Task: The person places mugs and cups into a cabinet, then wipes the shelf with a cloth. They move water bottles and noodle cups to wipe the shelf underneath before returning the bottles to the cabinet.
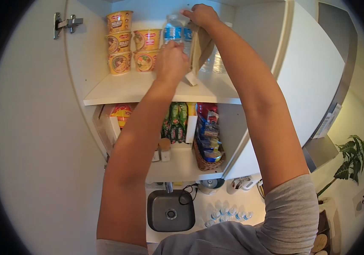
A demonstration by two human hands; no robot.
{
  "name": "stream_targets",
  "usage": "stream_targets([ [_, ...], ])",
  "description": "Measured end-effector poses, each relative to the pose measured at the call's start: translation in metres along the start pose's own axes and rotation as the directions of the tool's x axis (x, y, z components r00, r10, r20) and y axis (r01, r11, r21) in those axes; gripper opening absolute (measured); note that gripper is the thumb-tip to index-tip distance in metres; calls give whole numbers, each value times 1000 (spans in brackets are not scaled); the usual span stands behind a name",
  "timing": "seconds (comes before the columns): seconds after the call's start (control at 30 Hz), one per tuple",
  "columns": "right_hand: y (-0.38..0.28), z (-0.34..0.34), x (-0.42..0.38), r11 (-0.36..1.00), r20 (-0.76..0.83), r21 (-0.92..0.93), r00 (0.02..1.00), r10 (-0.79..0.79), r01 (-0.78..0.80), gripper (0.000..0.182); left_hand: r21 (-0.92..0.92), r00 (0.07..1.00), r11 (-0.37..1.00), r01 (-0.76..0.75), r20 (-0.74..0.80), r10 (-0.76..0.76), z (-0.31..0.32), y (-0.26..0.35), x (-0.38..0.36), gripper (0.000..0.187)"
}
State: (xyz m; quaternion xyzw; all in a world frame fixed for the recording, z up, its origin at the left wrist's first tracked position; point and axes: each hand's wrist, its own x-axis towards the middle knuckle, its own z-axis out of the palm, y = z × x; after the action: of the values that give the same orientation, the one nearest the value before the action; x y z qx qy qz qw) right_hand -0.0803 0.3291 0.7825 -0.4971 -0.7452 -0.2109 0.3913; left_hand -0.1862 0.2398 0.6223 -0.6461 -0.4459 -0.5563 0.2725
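Note:
In the head view, my left hand [172,61] is raised to the upper cupboard shelf. Its fingers are curled in, right in front of a clear water bottle [173,32] with a blue label; whether they grip anything is hidden. Higher up, my right hand [201,16] bends over the top edge of a brown paper-like package [202,46], its fingers curled onto it. Another blue-labelled bottle [187,34] shows partly between the first bottle and the package. More clear bottles [217,63] stand behind my right forearm.
Stacked yellow noodle cups [119,42] stand left on the upper shelf [156,91]. Below are green packets [177,121] and a wicker basket [209,161] of snacks. Open doors [33,127] flank the cupboard. Underneath lie a sink [171,199] and several small bottles [224,214].

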Motion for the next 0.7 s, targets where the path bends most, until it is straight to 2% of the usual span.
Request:
stream_targets([
  [0.03, -12, -1, -2, 1000, 1, 5, 1000, -7, 7, 66, 7, 1000, 1000, 4, -3, -4, 3, -2, 1, 32],
  [0.1, -37, -10, -14, 983, 69, -101, 985, 161, -153, 60, 26, 983, 990, 136, 123, -138, 10, -8, 0, 29],
  [0.13, -42, -8, -10, 984, 74, -97, 985, 154, -147, 60, 37, 981, 991, 127, 146, -131, 9, -8, -1, 32],
  [0.2, -48, -6, -6, 981, 48, -185, 996, 70, -60, 75, 20, 972, 989, 144, 185, -145, 7, -6, -2, 36],
  [0.23, -52, -7, -3, 981, 48, -183, 997, 66, -56, 75, -5, 964, 988, 155, 218, -150, 7, -6, -1, 40],
  [0.3, -59, -10, 1, 974, 162, -223, 983, 88, -50, 84, 22, 961, 985, 170, 220, -170, 8, -8, -2, 44],
  [0.33, -56, -7, 6, 974, 160, -221, 983, 84, -47, 84, 47, 956, 983, 179, 227, -185, 9, -9, -2, 48],
  [0.4, -41, 4, 22, 943, 295, -275, 950, -102, 187, 81, 40, 956, 984, 175, 231, -179, 10, -9, -2, 51],
  [0.43, -37, 7, 27, 943, 296, -274, 949, -105, 190, 81, 31, 956, 985, 170, 237, -172, 10, -10, -2, 54],
  [0.53, -24, 11, 38, 953, 344, -187, 925, -163, 237, 78, -8, 954, 984, 178, 247, -171, 10, -10, -1, 57],
  [0.57, -21, 10, 38, 951, 334, -106, 911, -241, 290, 77, -11, 952, 983, 182, 253, -173, 11, -10, -1, 57],
  [0.6, -16, 11, 36, 940, 320, -27, 894, -313, 339, 75, 6, 948, 983, 185, 262, -180, 11, -11, 0, 64],
  [0.63, -14, 10, 34, 942, 327, -32, 894, -307, 336, 75, 21, 946, 982, 186, 268, -185, 12, -13, 2, 71],
  [0.7, -11, 11, 27, 933, 214, 53, 908, -359, 356, 74, 11, 950, 979, 205, 240, -202, 13, -14, 4, 75],
])
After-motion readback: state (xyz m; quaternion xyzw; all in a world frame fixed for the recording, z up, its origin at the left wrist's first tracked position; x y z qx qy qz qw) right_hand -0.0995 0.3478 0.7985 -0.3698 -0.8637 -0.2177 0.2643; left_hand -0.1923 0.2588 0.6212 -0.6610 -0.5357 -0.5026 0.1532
